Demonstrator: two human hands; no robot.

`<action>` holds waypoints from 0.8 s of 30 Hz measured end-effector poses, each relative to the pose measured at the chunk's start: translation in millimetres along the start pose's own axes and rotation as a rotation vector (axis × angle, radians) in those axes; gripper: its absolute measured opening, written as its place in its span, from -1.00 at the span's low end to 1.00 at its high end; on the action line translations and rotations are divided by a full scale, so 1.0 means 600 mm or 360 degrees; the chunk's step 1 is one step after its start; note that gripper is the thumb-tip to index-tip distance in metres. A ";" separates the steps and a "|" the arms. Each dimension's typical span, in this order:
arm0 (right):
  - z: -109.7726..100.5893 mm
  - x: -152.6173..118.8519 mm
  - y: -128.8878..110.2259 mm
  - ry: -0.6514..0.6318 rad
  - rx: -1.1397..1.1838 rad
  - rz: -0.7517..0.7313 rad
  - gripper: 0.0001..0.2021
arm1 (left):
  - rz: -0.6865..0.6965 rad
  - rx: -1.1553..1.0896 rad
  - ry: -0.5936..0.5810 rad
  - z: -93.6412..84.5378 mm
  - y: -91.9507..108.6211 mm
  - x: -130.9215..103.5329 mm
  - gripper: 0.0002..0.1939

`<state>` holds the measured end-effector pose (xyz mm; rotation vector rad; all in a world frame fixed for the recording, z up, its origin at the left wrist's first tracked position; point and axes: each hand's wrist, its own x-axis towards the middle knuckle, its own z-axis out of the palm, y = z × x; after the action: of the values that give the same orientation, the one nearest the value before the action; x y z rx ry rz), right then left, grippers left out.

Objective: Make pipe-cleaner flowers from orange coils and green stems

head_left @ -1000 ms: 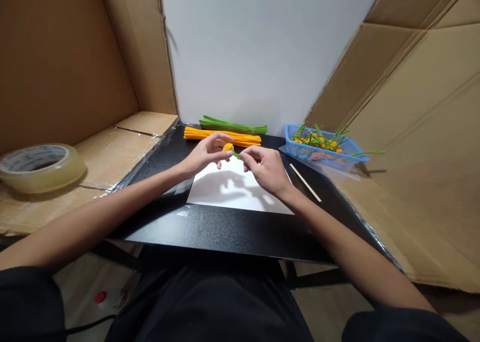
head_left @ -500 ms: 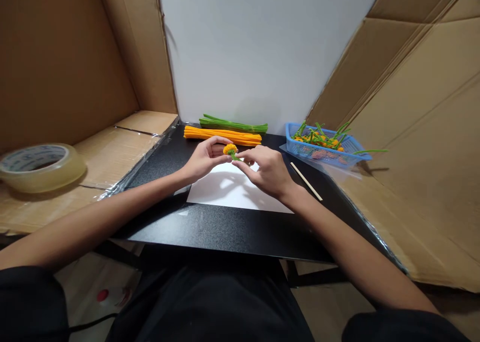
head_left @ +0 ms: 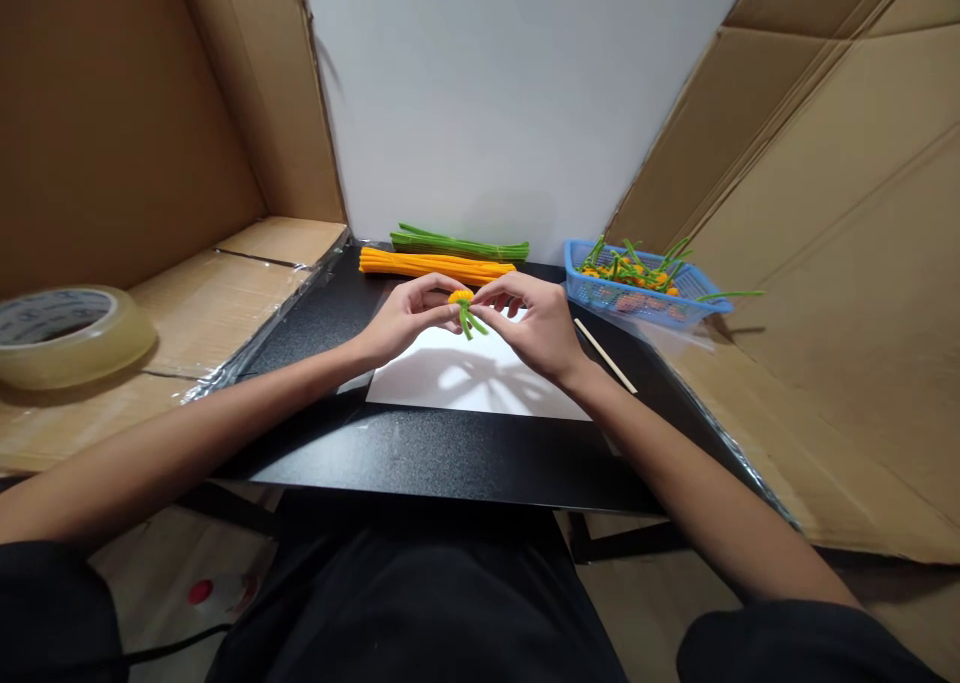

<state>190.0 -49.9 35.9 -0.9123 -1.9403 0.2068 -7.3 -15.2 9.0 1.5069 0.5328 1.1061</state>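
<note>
Between my two hands, above a white sheet of paper [head_left: 450,383], is a small pipe-cleaner flower [head_left: 463,303] with an orange head and green ends hanging down. My left hand [head_left: 409,315] pinches it from the left, thumb and fingers closed at the head. From the right, my right hand [head_left: 531,321] grips it with thumb and forefinger where the orange meets the green. Just behind the hands lie a bundle of orange pipe cleaners [head_left: 435,262] and a bundle of green pipe cleaners [head_left: 459,244].
A blue plastic basket [head_left: 637,298] at the back right holds several orange and green pieces. A thin pale stick [head_left: 606,356] lies on the black table [head_left: 420,458] by my right wrist. On cardboard at left sits a roll of clear tape [head_left: 82,348].
The flower has turned: its green ends now hang down apart below the head, where before they pointed toward my right fingers. My right fingers have moved up beside the head.
</note>
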 end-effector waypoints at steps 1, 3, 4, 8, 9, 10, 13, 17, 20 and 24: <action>0.000 0.000 -0.001 0.0003 -0.0014 -0.0018 -0.94 | -0.0003 0.0014 0.0013 0.003 0.003 -0.001 -0.56; 0.000 0.000 -0.003 0.0001 -0.0025 -0.0041 -0.95 | 0.0001 0.0037 0.0043 0.008 0.008 -0.003 -0.55; 0.000 0.000 -0.004 -0.0001 -0.0023 -0.0049 -0.96 | 0.0016 0.0042 0.0060 0.011 0.009 -0.004 -0.55; 0.005 -0.002 -0.004 0.0022 -0.0018 -0.0042 -0.98 | 0.0125 0.0045 0.0122 0.016 0.007 -0.009 -0.61; 0.007 -0.003 -0.004 0.0037 -0.0017 -0.0021 -0.97 | 0.0157 0.0044 0.0142 0.016 0.004 -0.011 -0.62; 0.009 -0.004 -0.004 0.0052 -0.0007 0.0012 -0.96 | 0.0184 0.0045 0.0162 0.017 0.002 -0.012 -0.63; 0.016 -0.007 -0.005 0.0094 0.0071 0.0132 -0.93 | 0.0216 0.0058 0.0218 0.021 -0.003 -0.015 -0.61; 0.025 -0.009 -0.008 0.0170 0.0120 0.0225 -0.93 | 0.0216 0.0039 0.0291 0.029 -0.004 -0.016 -0.57; 0.030 -0.011 -0.011 0.0226 0.0110 0.0242 -0.95 | 0.0253 0.0015 0.0305 0.034 -0.002 -0.018 -0.58; 0.030 -0.011 -0.012 0.0201 0.0130 0.0249 -0.95 | 0.0239 0.0022 0.0338 0.037 -0.001 -0.021 -0.60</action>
<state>173.5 -55.6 25.1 -0.9996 -1.7337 0.3098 6.1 -36.5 5.7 1.4685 0.5801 1.3920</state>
